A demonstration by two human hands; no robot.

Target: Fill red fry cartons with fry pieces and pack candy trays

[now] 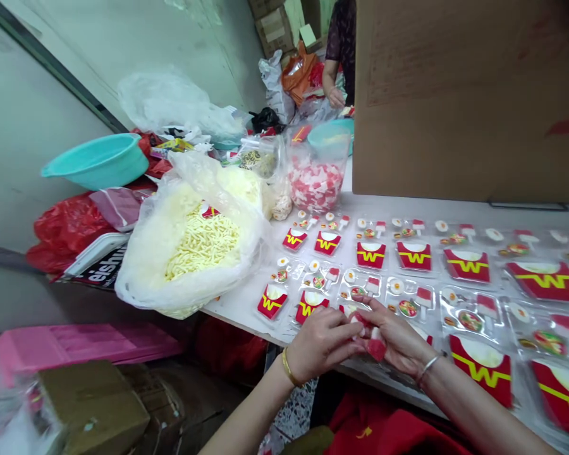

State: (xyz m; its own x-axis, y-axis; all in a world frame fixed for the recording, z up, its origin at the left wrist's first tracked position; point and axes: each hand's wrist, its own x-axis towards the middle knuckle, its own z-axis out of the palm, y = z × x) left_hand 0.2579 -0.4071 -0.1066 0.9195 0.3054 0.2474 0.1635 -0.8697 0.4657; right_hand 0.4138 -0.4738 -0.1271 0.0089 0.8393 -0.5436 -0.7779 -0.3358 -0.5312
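Observation:
Close together over the front edge of the table are my left hand [323,344], with a gold bangle, and my right hand [402,336], with a silver one. Small red-and-white pieces [375,346] lie in the curled fingers of my right hand. My left fingertips pinch at the same pieces; their exact shape is partly hidden. Beneath and around both hands lie rows of clear blister trays. Each tray holds a red fries carton with a yellow W [370,255], a miniature fried egg [395,286], small round food pieces and a red-and-white piece [423,297].
A plastic bag of pale yellow toy fries [203,243] stands on the left. Behind it are a clear tub of red-and-white pieces [317,180] and a turquoise basin [99,158]. A large cardboard box [469,101] blocks the back right. Another person's hand [334,95] shows behind.

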